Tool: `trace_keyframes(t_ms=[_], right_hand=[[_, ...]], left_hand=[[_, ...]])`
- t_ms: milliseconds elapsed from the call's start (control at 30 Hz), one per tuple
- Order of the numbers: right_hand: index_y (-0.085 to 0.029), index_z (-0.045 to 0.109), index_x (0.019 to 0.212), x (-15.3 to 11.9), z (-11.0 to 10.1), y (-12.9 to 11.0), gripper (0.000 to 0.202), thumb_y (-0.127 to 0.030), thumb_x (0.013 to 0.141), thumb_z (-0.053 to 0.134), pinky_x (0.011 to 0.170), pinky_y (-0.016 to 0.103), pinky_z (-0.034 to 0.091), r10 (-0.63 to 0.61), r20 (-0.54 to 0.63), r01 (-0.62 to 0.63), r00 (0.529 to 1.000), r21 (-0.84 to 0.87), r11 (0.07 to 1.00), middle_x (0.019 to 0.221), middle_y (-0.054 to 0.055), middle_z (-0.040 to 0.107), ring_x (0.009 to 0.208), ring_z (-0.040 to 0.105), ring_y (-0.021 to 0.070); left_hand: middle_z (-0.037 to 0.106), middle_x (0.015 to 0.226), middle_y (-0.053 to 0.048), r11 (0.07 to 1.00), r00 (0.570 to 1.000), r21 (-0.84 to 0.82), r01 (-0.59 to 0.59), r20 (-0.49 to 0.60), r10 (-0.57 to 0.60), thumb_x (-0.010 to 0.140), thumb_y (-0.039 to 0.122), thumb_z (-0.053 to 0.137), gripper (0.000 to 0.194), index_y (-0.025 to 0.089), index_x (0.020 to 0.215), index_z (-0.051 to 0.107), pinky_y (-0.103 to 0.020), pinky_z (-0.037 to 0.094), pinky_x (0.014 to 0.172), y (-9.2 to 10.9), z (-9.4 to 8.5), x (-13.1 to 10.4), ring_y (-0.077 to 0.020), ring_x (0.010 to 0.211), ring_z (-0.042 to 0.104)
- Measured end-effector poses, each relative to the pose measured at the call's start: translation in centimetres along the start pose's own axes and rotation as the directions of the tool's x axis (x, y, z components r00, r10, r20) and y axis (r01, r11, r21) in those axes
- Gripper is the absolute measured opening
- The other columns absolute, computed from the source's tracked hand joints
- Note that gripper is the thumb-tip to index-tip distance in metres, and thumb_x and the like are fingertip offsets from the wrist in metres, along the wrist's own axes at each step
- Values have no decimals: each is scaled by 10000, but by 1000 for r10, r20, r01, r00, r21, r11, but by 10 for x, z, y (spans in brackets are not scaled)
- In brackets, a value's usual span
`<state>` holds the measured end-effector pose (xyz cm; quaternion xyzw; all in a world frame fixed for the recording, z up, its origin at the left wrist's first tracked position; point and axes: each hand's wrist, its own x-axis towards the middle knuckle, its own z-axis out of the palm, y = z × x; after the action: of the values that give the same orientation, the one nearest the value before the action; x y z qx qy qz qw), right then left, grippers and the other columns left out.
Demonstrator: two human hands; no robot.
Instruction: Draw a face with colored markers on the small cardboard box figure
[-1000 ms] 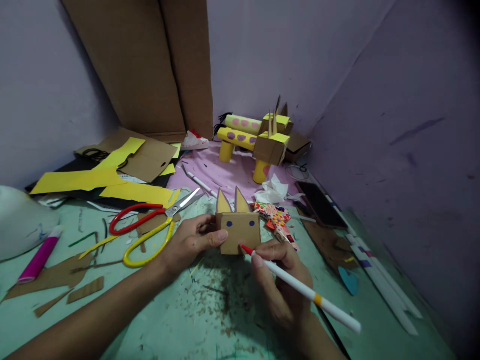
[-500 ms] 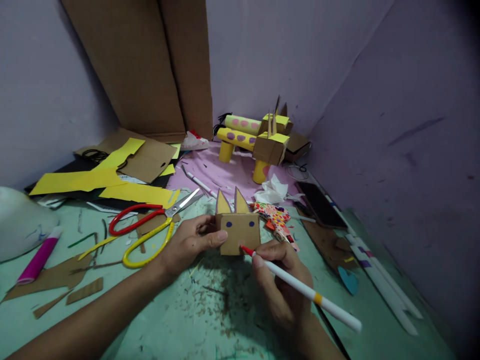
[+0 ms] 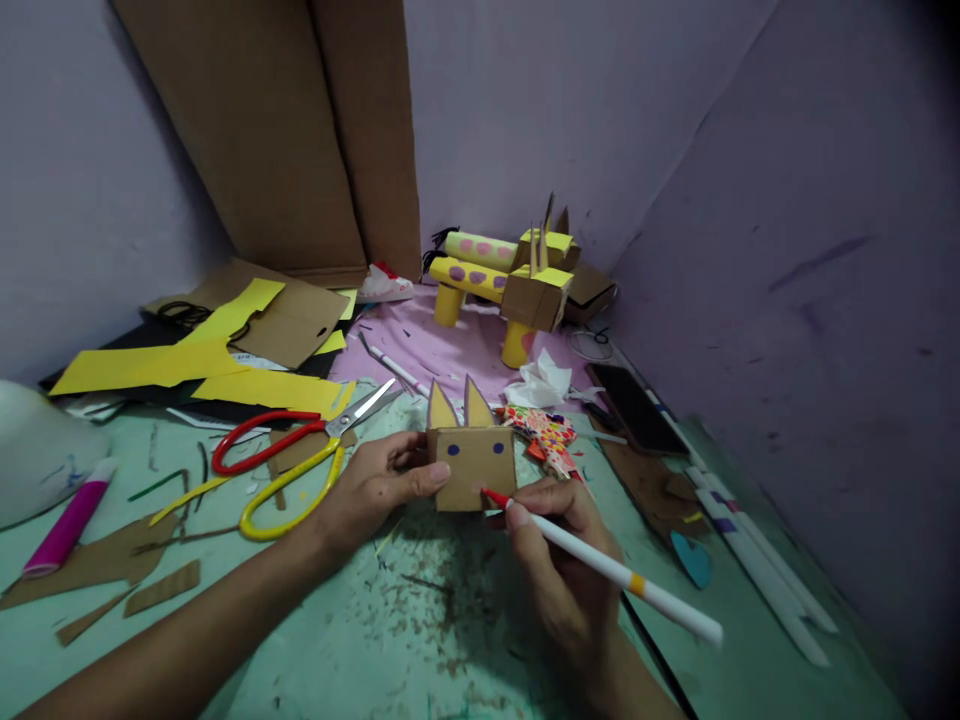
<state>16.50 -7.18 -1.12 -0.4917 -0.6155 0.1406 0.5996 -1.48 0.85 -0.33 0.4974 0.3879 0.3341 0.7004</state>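
Observation:
A small cardboard box head (image 3: 474, 472) with two pointed yellow ears and two dark blue dots faces the camera in the middle. My left hand (image 3: 386, 482) grips its left side, the thumb lying on the front face. Between the thumb and fingers of my right hand (image 3: 562, 550) is a white marker (image 3: 622, 578) with a red tip and an orange band. The red tip is at the lower middle of the box's front, beside a faint pinkish mark. My right fingers are close to the box's lower right corner.
Red-and-yellow scissors (image 3: 334, 430) and yellow paper strips (image 3: 150, 362) lie left, with a magenta tube (image 3: 67, 525) and cardboard scraps. Behind stand yellow tube animals (image 3: 536, 300) on pink cloth. At the right are a phone (image 3: 637, 410), a blue heart (image 3: 691, 560) and white sticks (image 3: 765, 570).
The view has shifted slightly, so most things sit a little further left. Both hands keep their hold, and the marker's rear end is slightly higher relative to its tip.

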Motion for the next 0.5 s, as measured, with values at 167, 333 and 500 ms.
trace_keyframes(t_ms=[167, 333, 500], right_hand=[[-230, 557, 862, 0, 2, 1, 138, -96, 881, 584, 558, 219, 505, -29, -11, 29, 1000, 9, 1000, 710, -22, 652, 597, 630, 125], [-227, 564, 863, -1, 4, 2, 132, -99, 884, 589, 547, 223, 509, -22, -29, 22, 999, -8, 1000, 710, -14, 658, 596, 639, 131], [-235, 559, 874, -1, 4, 2, 123, -117, 896, 586, 566, 220, 521, -38, -19, 38, 999, -26, 999, 726, -18, 661, 619, 646, 129]], left_hand=[[742, 1181, -155, 1000, 1000, 3, 0, 2, 0, 682, 487, 838, 596, 127, 1129, 681, -433, 533, 965, 1, 1, -1, -358, 1144, 666], [747, 1164, -158, 1000, 1000, 15, -8, -6, 8, 685, 500, 832, 595, 125, 1124, 687, -417, 539, 952, 2, 1, -1, -349, 1121, 677], [740, 1185, -154, 1000, 1000, 8, -17, 10, 17, 687, 501, 832, 603, 129, 1137, 679, -423, 532, 967, 1, 1, -1, -358, 1148, 663]])
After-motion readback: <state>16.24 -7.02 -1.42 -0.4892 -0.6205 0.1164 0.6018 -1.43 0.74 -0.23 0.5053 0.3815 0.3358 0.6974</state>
